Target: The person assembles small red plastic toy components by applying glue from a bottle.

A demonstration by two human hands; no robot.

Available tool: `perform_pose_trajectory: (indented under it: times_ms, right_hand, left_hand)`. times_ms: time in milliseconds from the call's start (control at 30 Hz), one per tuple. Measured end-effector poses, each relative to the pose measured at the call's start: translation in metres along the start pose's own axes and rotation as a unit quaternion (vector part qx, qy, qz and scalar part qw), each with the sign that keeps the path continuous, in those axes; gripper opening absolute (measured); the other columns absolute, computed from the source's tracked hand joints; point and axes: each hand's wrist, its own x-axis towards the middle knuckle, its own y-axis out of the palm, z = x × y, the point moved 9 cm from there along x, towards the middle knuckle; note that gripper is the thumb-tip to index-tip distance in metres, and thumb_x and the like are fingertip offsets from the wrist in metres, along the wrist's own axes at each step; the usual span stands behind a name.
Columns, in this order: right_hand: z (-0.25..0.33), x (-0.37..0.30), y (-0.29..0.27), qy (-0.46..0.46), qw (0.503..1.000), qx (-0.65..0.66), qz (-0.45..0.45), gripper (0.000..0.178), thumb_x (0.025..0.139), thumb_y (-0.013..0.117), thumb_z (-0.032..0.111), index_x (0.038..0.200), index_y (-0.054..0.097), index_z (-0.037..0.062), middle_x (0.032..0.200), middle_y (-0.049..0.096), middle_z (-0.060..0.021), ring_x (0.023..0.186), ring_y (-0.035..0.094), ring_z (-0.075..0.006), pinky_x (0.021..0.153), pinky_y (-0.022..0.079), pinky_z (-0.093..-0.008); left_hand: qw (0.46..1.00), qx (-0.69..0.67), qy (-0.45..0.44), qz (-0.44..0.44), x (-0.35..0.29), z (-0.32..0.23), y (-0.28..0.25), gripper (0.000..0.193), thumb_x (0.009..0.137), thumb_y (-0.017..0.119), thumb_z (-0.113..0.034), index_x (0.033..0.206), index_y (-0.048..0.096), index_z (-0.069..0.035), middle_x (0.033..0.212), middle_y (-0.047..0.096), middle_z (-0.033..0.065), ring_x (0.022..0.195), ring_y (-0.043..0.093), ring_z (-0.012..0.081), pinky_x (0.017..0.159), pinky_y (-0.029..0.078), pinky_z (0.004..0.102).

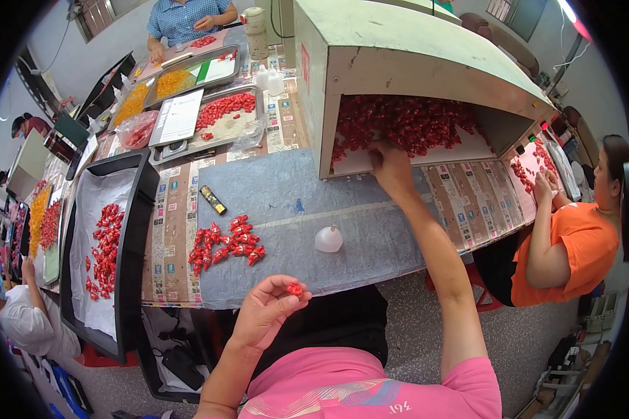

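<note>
Head cam, looking down at the bench: left hand [267,311] is up near the body, just off the table's [370,230] near edge, palm up, fingers curled in, thumb and forefinger tips pinched on one small red wrapped candy [295,288]. Right hand [390,166] is stretched way fwd, arm straight out across the table, reaching into the mouth of the pale green box hopper [398,63]; it's lying on the heap of red candies [405,122] inside, back of hand up, fingers buried in the pile, so can't tell how far open it is or whether it's got anything. On the grey sheet btwn the two hands sits a loose cluster of red candies [225,244], spread flat, w/ a small white teardrop-shaped bottle [328,239] just to its right and a dark lighter-like stick [213,200] just beyond it. Far left, a black tray [134,230] lined w/ white paper holds a scatter of more red candies [105,248]. Further back, metal trays [223,115] w/ red and orange sweets, a clipboard w/ a sheet [177,117] lying across them. Co-workers around: person in orange top [573,244] at right, hands on red candies at the table's edge; person in blue checked shirt [185,17] at the far end; another in white [24,321] at lower left.
</note>
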Motion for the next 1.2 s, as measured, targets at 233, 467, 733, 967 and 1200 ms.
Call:
perform_pose_trajectory:
  times_ms: [233, 467, 733, 967, 1200]
  right_hand:
    - [0.028, -0.045, -0.039, 0.127, 0.965, 0.228, 0.024, 0.015, 0.08, 0.063, 0.001, 0.095, 0.065, 0.0005, 0.089, 0.065, -0.0105, 0.079, 0.065, -0.0175, 0.069, 0.05, -0.028]
    - [0.093, -0.137, -0.052, 0.239, 0.854, 0.449, 0.108, 0.013, 0.083, 0.061, -0.002, 0.096, 0.064, -0.0053, 0.094, 0.063, -0.0095, 0.086, 0.062, -0.016, 0.077, 0.05, -0.0262]
    - [0.156, -0.182, -0.033, 0.201, 0.82, 0.509, 0.167, 0.015, 0.079, 0.068, -0.003, 0.094, 0.067, -0.0017, 0.096, 0.062, -0.0091, 0.089, 0.062, -0.0158, 0.077, 0.051, -0.0259]
    - [0.165, -0.177, -0.041, 0.161, 0.862, 0.457, 0.148, 0.015, 0.079, 0.07, -0.002, 0.093, 0.067, -0.0013, 0.091, 0.062, -0.008, 0.084, 0.063, -0.0136, 0.071, 0.052, -0.0241]
    - [0.167, -0.177, -0.039, 0.147, 0.874, 0.435, 0.158, 0.016, 0.078, 0.071, -0.002, 0.093, 0.068, -0.0011, 0.091, 0.064, -0.0086, 0.082, 0.063, -0.0138, 0.07, 0.052, -0.0236]
  left_hand:
    - [1.0, -0.005, -0.008, -0.015, -0.002, 0.002, -0.01, 0.026, 0.082, 0.063, 0.005, 0.106, 0.058, -0.003, 0.104, 0.064, 0.0117, 0.096, 0.064, 0.023, 0.087, 0.053, 0.0348]
    - [1.0, 0.007, -0.006, -0.007, 0.009, 0.004, 0.003, 0.023, 0.082, 0.063, 0.007, 0.102, 0.057, -0.003, 0.103, 0.063, 0.0114, 0.098, 0.063, 0.023, 0.088, 0.053, 0.0346]
    - [0.998, 0.058, 0.02, 0.006, 0.008, 0.006, 0.009, 0.023, 0.079, 0.065, 0.009, 0.098, 0.058, -0.003, 0.102, 0.062, 0.0095, 0.095, 0.062, 0.0177, 0.086, 0.051, 0.0295]
    - [0.993, 0.089, 0.075, 0.012, 0.003, 0.002, 0.013, 0.023, 0.077, 0.067, 0.01, 0.093, 0.058, -0.004, 0.101, 0.06, 0.0085, 0.095, 0.06, 0.0148, 0.084, 0.051, 0.0266]
    - [0.977, 0.148, 0.15, 0.019, 0.002, -0.006, 0.018, 0.023, 0.077, 0.066, 0.013, 0.092, 0.057, -0.001, 0.1, 0.058, 0.0102, 0.096, 0.06, 0.0169, 0.085, 0.051, 0.0288]
